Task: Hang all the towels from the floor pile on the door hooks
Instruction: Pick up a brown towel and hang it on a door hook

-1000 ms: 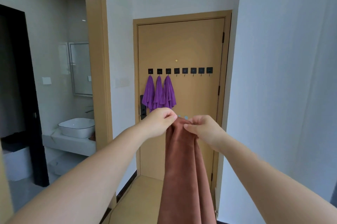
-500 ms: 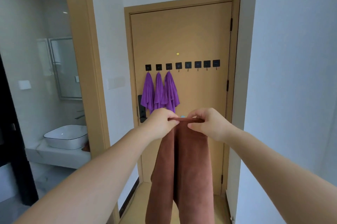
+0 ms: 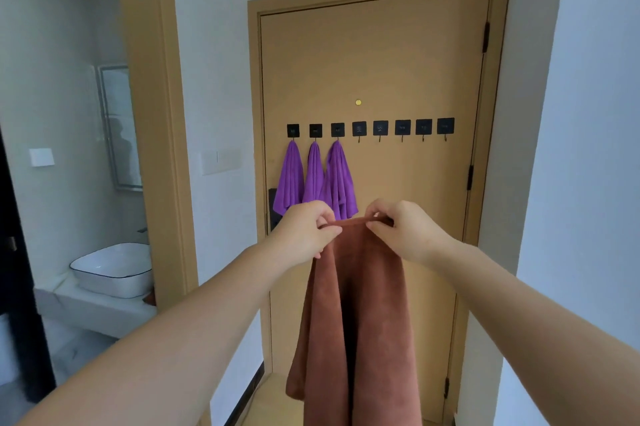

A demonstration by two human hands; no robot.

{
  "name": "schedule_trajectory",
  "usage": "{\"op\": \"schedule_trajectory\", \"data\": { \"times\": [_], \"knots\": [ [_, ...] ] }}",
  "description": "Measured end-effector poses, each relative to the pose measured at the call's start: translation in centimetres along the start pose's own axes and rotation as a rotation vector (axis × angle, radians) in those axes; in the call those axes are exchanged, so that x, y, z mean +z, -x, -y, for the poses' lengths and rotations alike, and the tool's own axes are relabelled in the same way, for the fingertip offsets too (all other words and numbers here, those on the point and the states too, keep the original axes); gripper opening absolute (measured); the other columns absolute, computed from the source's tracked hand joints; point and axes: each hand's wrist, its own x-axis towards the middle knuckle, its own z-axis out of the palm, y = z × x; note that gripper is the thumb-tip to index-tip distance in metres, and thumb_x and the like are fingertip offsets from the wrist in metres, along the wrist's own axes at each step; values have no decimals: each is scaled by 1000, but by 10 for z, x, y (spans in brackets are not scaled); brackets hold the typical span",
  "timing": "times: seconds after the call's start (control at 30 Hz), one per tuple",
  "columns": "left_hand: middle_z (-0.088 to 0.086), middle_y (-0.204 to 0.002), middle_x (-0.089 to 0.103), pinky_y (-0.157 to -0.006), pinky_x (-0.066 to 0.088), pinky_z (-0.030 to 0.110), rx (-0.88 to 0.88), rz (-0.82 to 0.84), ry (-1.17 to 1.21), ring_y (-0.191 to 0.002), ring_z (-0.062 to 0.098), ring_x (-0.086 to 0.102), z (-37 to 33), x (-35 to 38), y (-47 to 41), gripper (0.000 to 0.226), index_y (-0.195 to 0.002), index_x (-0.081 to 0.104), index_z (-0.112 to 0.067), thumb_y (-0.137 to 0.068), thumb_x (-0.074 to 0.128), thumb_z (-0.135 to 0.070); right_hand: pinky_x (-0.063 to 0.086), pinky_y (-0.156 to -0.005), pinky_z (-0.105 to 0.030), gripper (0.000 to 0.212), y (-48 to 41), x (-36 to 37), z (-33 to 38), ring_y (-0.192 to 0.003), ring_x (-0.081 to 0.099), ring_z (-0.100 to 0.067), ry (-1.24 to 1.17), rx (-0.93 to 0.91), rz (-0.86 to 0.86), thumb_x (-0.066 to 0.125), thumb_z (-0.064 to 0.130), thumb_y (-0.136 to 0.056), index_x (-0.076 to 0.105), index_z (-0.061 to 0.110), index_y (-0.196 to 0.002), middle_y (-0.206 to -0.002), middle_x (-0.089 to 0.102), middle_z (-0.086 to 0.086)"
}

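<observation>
As I view the door [image 3: 381,54], three purple towels [image 3: 313,179] hang from its leftmost hooks [image 3: 315,130]; just below, the left hand [image 3: 304,231] and the right hand [image 3: 405,231] pinch, fingers curled, the top edge of the brown towel [image 3: 360,304], which drapes before the door.

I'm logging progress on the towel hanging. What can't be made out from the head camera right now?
Head view only:
- Floor pile: outside the frame, so the remaining towels cannot be counted.
- Lower end of the brown towel: cut off by the bottom edge.
- Black door lock: mostly hidden behind the purple towels and left hand.
- Marks on the empty hook plates: too small to read.
</observation>
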Motion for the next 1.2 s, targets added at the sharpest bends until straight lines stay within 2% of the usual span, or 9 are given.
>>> {"op": "schedule_trajectory", "data": {
  "times": [0.1, 0.27, 0.47, 0.73, 0.9, 0.97, 1.03, 1.1, 1.2],
  "knots": [
    [2, -79, 62, -57, 54, 19, 0, -34, -30, -64, 12, 66, 7, 11, -42, 9, -93, 52, -21, -92, 61, -24, 41, -62, -19, 7, -36, 4, -31, -74, 56, -17, -12, 0, -8, 52, 14, -94, 56, 20, -94, -83, 62, 2],
    [-1, -84, 62, -62, 54, 19, 4, -36, -49, -71, 11, 66, 23, 33, -103, 19, -90, 52, -26, -87, 65, -12, 38, -61, -11, 12, -85, 5, -76, -71, 52, -3, -18, -8, -17, 51, 13, -96, 59, 22, -92, -82, 60, 6],
    [2, -78, 63, -59, 57, 22, -26, -45, -76, -63, 13, 67, 47, 60, -169, 13, -83, 54, -24, -91, 61, -17, 39, -62, -9, 14, -136, 17, -119, -77, 55, -11, 8, 12, -35, 52, 12, -95, 66, 14, -95, -85, 64, 2],
    [-1, -78, 62, -53, 53, 19, 9, -116, -3, -62, 12, 64, 100, 84, -265, 4, -93, 61, -20, -91, 63, -22, 50, -74, -32, 20, -223, 51, -163, -82, 60, -19, 73, 133, -75, 50, 10, -94, 69, 13, -95, -88, 67, -1],
    [3, -71, 65, -45, 46, 12, 69, -59, 23, -48, 7, 59, 137, 88, -336, 5, -97, 55, -18, -94, 58, -21, 46, -48, -22, 18, -288, 76, -185, -53, 58, -17, -43, 283, -161, 47, 5, -96, 61, 16, -97, -81, 63, -2],
    [4, -72, 65, -46, 47, 14, 97, -52, 33, -50, 9, 60, 150, 86, -365, 7, -97, 51, -18, -95, 56, -21, 43, -49, -23, 15, -314, 86, -195, -60, 60, -21, -47, 307, -236, 46, 4, -95, 52, 18, -93, -88, 62, -4],
    [4, -72, 64, -47, 50, 16, 143, -50, 47, -51, 9, 60, 163, 87, -392, 7, -95, 49, -18, -95, 56, -21, 45, -54, -25, 27, -335, 96, -204, -70, 63, -29, -15, 322, -276, 40, -1, -92, 50, 21, -81, -81, 60, -4],
    [3, -69, 62, -48, 51, 17, 191, -41, 52, -50, 8, 58, 176, 92, -416, 8, -91, 49, -17, -95, 55, -20, 46, -54, -26, 37, -352, 105, -213, -69, 62, -31, -20, 358, -293, 34, -5, -87, 54, 22, -73, -70, 55, -3],
    [2, -70, 62, -54, 54, 22, 225, 5, 53, -55, 11, 62, 194, 100, -446, 13, -85, 48, -22, -96, 53, -17, 44, -53, -24, 41, -373, 117, -229, -64, 59, -27, -38, 394, -330, 33, -7, -86, 60, 20, -71, -67, 54, -2]
  ]
}}
